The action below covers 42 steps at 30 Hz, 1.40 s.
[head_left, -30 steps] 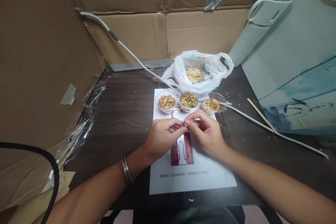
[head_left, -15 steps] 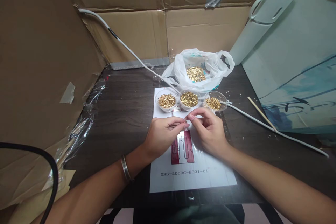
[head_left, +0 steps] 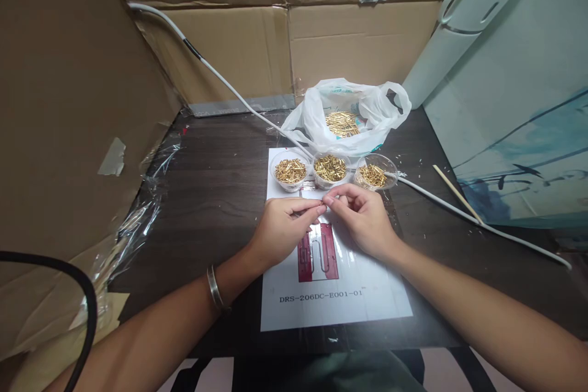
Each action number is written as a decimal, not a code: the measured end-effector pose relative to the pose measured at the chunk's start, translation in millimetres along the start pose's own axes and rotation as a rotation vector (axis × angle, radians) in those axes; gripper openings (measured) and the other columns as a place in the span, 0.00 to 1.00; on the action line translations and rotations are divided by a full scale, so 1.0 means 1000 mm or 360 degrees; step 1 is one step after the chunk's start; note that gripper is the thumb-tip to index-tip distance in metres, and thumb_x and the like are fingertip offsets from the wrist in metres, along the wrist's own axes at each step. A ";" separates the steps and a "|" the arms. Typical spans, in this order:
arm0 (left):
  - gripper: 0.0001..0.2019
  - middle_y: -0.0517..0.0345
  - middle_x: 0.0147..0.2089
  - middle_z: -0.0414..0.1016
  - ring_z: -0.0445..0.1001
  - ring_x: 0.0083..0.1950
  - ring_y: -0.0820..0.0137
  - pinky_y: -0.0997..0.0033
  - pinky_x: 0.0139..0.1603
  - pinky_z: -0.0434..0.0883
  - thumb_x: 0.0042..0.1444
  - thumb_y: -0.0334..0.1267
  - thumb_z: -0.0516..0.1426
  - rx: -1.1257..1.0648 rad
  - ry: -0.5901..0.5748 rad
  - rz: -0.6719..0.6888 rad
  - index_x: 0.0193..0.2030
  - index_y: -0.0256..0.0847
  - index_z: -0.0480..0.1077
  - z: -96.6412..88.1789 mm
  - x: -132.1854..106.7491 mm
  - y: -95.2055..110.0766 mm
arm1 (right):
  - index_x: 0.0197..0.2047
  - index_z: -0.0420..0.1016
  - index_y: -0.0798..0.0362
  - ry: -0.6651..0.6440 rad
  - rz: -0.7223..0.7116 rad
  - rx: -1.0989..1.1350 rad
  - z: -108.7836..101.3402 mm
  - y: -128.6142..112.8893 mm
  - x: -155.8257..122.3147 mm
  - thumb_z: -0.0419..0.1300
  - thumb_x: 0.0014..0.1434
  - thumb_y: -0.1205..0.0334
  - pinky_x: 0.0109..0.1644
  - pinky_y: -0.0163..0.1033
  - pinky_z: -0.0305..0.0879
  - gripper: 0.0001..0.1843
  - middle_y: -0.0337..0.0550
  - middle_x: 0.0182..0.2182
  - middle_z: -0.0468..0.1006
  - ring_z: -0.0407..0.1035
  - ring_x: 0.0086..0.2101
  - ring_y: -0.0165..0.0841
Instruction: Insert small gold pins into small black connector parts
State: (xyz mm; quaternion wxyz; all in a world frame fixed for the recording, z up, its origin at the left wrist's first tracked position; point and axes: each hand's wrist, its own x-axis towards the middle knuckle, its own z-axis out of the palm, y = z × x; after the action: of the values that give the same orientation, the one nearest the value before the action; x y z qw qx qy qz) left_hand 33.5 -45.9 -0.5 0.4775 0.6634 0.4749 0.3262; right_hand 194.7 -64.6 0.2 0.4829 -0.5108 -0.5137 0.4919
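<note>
My left hand (head_left: 287, 223) and my right hand (head_left: 361, 217) meet fingertip to fingertip above a printed white sheet (head_left: 337, 315). Both are closed in a pinch; whatever lies between the fingers is too small to make out. Just beyond them stand three clear round cups of tiny gold-coloured metal parts: a left cup (head_left: 290, 171), a middle cup (head_left: 329, 169) and a right cup (head_left: 373, 175). The cup on the right is nearest to my right hand. Under my hands the sheet shows a dark red and white picture (head_left: 318, 254).
Behind the cups, an open white plastic bag (head_left: 301, 119) holds gold-coloured pins (head_left: 342, 124). A white cable (head_left: 229, 89) crosses the dark table (head_left: 206, 171). On the right lie a thin wooden stick (head_left: 457, 193) and small scattered bits. A white bottle (head_left: 454, 43) stands behind; cardboard (head_left: 220, 55) encloses the back and left.
My fingertips have come closer together, and the left fingers now touch the right ones. The whole view has shifted slightly; the cups and bag keep their places.
</note>
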 end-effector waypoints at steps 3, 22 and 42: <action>0.09 0.57 0.27 0.80 0.74 0.26 0.72 0.75 0.26 0.71 0.56 0.39 0.60 0.0019 -0.0011 0.0025 0.37 0.39 0.82 -0.001 0.000 0.000 | 0.30 0.72 0.54 -0.0018 0.0017 0.0042 -0.001 0.001 0.002 0.62 0.55 0.55 0.20 0.33 0.43 0.10 0.28 0.14 0.52 0.46 0.17 0.23; 0.08 0.57 0.27 0.80 0.74 0.28 0.72 0.74 0.29 0.68 0.56 0.37 0.60 0.0075 -0.0023 0.0032 0.32 0.38 0.81 -0.001 -0.001 0.000 | 0.30 0.72 0.55 -0.0069 0.0059 0.0101 0.000 0.000 0.002 0.62 0.55 0.57 0.21 0.34 0.41 0.10 0.27 0.14 0.54 0.46 0.18 0.23; 0.09 0.57 0.26 0.79 0.74 0.26 0.73 0.74 0.25 0.68 0.56 0.33 0.59 0.0131 0.0040 0.0263 0.27 0.38 0.79 0.000 -0.001 -0.003 | 0.30 0.73 0.56 -0.0011 -0.0071 -0.0138 0.001 0.004 -0.001 0.61 0.56 0.58 0.21 0.34 0.44 0.09 0.28 0.14 0.55 0.48 0.17 0.23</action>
State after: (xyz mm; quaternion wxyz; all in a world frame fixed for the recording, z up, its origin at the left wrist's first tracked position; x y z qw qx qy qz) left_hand 32.1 -46.1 -3.4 0.4152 0.7153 0.4374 0.3531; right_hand 193.6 -65.4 -4.0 0.4694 -0.5179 -0.5476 0.4600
